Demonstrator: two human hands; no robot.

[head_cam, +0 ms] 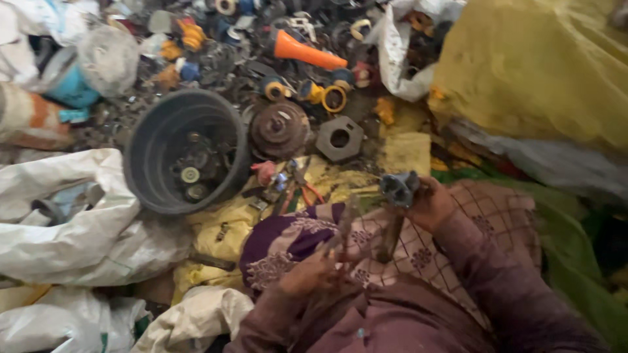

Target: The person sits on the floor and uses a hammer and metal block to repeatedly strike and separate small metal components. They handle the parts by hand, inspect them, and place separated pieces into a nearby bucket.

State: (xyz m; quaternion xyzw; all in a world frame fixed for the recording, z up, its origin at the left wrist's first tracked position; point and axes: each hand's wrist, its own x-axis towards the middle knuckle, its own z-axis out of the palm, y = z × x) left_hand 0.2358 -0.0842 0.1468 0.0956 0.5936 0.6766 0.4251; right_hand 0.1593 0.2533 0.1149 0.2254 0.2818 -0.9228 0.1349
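Grey metal fitting [400,187], small and flared at one end, sits in the right hand [428,206], held up in front of the knees over a checked pink cloth [458,229]. The fingers are closed around its base, so the flared end faces left and slightly away from the body.

The left hand [313,274] is lower and closer to the torso, over a purple embroidered garment [288,238]. It is closed around a thin, dark, rod-like tool [347,225]; motion blur prevents identifying the tool more exactly. The tool's long axis runs from the left hand up and to the right, toward the fitting. The tip stops short of the fitting, so the two items are near but apart. The right hand is therefore the one on the fitting; the left hand lies below and left of it.

Both forearms are bent inward, in dark purple sleeves, with the right wrist raised above the left.

Ahead on the ground: a black plastic tub [186,153] holding small round parts, a rusty round disc [280,129], a grey hexagonal nut-shaped piece [339,138], red-handled pliers [302,186] and an orange cone [307,52]. White sacks [72,229] lie to the left.
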